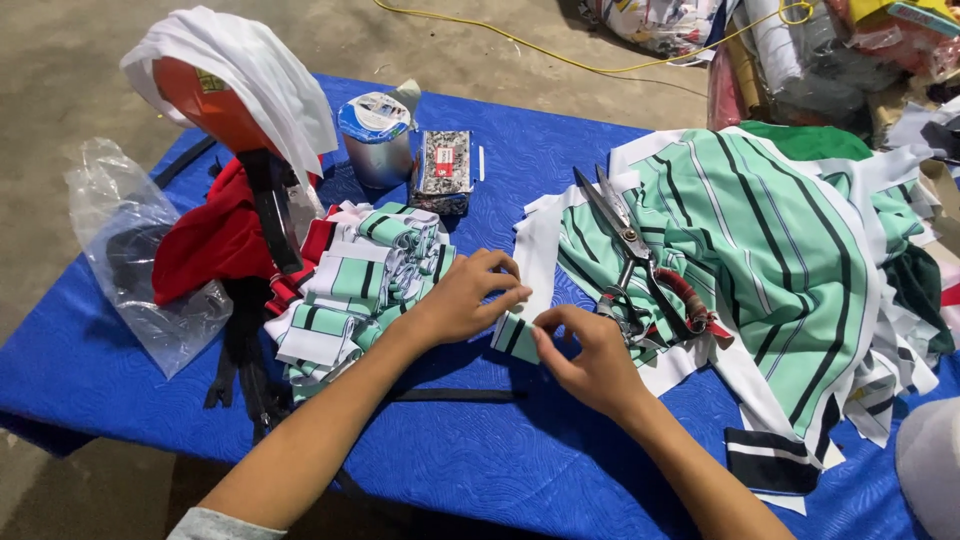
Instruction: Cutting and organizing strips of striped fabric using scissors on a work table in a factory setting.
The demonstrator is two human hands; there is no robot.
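From the head view, scissors are lying on striped fabric right of the hands; a folded stack, a tin and a plastic bag are sitting to the left on the blue surface. Both forearms are reaching in, the left hand and right hand each keeping a pinching grip on a green-striped strip lying between them.

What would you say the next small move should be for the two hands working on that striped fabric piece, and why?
Probably finish folding the small striped piece and set it on the folded stack to the left. Both the left hand and right hand pinch it at the edge of the blue table, and the scissors lie unused on the striped cloth.
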